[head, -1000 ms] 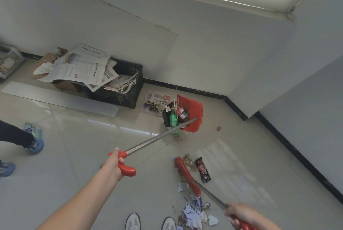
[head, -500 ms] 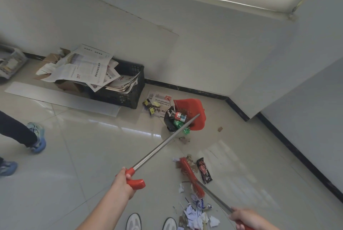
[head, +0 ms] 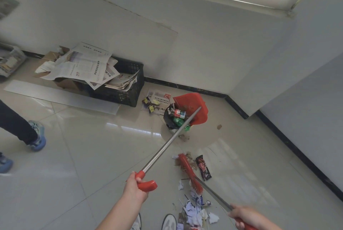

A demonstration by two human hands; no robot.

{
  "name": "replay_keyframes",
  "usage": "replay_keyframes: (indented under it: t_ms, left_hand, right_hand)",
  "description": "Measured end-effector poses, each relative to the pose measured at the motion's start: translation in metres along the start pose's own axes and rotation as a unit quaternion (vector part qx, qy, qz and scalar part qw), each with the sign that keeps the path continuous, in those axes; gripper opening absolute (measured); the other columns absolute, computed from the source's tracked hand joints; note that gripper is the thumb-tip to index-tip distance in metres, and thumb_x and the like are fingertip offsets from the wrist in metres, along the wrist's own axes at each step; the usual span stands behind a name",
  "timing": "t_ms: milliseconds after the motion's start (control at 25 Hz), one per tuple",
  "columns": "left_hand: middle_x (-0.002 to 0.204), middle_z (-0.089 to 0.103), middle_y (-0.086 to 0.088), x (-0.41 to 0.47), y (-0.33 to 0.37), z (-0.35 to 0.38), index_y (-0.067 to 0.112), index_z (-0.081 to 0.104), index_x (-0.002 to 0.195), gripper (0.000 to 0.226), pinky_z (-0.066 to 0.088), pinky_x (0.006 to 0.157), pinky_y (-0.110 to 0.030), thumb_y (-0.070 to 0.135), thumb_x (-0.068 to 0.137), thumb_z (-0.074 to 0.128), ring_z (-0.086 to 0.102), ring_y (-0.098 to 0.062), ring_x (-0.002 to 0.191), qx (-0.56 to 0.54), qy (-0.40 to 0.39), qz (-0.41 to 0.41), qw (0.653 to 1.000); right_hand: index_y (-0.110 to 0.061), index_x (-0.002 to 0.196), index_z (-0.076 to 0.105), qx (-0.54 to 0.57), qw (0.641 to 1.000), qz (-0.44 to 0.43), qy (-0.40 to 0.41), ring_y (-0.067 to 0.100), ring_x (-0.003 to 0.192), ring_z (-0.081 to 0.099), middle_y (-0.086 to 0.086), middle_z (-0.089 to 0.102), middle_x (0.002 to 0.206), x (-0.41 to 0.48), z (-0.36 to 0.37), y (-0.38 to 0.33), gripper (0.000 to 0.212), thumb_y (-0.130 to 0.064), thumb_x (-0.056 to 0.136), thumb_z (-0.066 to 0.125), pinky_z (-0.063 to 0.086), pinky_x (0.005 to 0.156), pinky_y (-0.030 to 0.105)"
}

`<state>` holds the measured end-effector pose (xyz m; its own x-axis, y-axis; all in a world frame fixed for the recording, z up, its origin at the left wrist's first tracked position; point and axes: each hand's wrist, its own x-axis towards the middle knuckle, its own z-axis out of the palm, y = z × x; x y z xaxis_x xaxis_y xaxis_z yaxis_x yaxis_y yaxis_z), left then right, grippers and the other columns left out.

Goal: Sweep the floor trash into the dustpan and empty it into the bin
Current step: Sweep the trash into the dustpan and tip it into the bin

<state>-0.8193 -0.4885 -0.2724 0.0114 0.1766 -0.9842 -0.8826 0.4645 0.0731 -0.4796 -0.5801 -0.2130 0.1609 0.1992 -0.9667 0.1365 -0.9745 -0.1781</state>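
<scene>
Left hand [head: 136, 186], curled round the dustpan [head: 193, 107] handle, should tip its mouth squarely over the bin [head: 168, 120]; right hand [head: 247, 218] grips the broom [head: 187, 169].

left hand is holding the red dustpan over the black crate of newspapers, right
No: in the head view the left hand holds the red dustpan over the bin, not the black crate, which stands apart beside it.
</scene>
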Motion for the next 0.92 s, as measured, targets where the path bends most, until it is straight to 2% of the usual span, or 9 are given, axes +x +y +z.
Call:
replay_keyframes:
  t_ms: [80,160,320,600,720,800,920]
  left_hand:
    - [0.027,0.032,0.008,-0.002,-0.006,-0.001,0.019,0.041,0.074,0.03,0.039,0.036,-0.007,0.034,0.098,0.05,0.031,-0.002,0.019,-0.007,-0.007,0.0,1.0]
    - [0.028,0.032,0.007,-0.002,-0.009,-0.003,0.019,0.039,0.074,0.031,0.036,0.035,-0.006,0.035,0.098,0.051,0.031,-0.002,0.02,-0.015,-0.022,-0.01,1.0]
    - [0.028,0.033,0.006,-0.006,0.004,-0.012,0.017,0.04,0.073,0.032,0.032,0.032,-0.006,0.034,0.097,0.051,0.033,-0.004,0.021,-0.013,-0.066,-0.032,0.997]
    - [0.027,0.031,0.007,-0.029,0.024,-0.032,0.02,0.039,0.069,0.034,0.026,0.028,-0.006,0.035,0.098,0.048,0.031,-0.002,0.019,0.038,-0.09,0.017,0.995]
    - [0.026,0.029,0.008,-0.043,0.038,-0.031,0.022,0.034,0.066,0.039,0.021,0.028,-0.006,0.041,0.098,0.045,0.026,-0.001,0.019,0.104,-0.11,0.073,0.986]
    - [0.026,0.025,0.008,-0.061,0.063,-0.026,0.022,0.032,0.064,0.042,0.018,0.03,-0.005,0.043,0.097,0.046,0.024,-0.001,0.019,0.163,-0.116,0.141,0.97]
    - [0.033,0.024,0.01,-0.111,0.121,-0.022,0.018,0.043,0.065,0.039,0.014,0.034,-0.007,0.045,0.091,0.055,0.021,-0.002,0.023,0.263,-0.136,0.262,0.918]
  right_hand:
    - [-0.005,0.088,0.058,0.007,1.0,-0.006,0.002,0.016,0.026,0.043,0.009,0.045,0.038,-0.001,0.001,0.002,0.018,0.012,0.082,0.06,0.032,0.029,0.017]
    - [-0.005,0.082,0.061,0.001,1.0,-0.008,0.003,0.017,0.027,0.043,0.01,0.046,0.039,-0.001,0.002,0.004,0.016,0.012,0.08,0.061,0.032,0.029,0.017]
    - [-0.005,0.08,0.061,-0.003,1.0,-0.005,0.004,0.016,0.027,0.043,0.01,0.045,0.038,0.002,0.003,0.007,0.017,0.012,0.082,0.059,0.032,0.029,0.016]
    - [-0.003,0.086,0.057,0.007,1.0,0.01,0.0,0.015,0.024,0.041,0.01,0.046,0.042,-0.007,0.003,0.004,0.011,0.009,0.086,0.057,0.032,0.028,0.014]
    - [-0.001,0.1,0.059,-0.006,1.0,0.013,0.006,0.014,0.027,0.04,0.009,0.046,0.041,-0.014,-0.005,0.006,0.014,0.003,0.087,0.059,0.032,0.032,0.013]
    - [-0.004,0.102,0.058,0.023,1.0,0.014,-0.003,0.014,0.028,0.04,0.01,0.044,0.043,-0.016,-0.013,0.01,0.015,0.001,0.088,0.057,0.032,0.033,0.013]
    - [-0.005,0.101,0.056,0.07,0.997,0.017,-0.019,0.013,0.027,0.04,0.008,0.044,0.044,-0.025,-0.023,0.014,0.012,0.0,0.09,0.053,0.032,0.031,0.013]
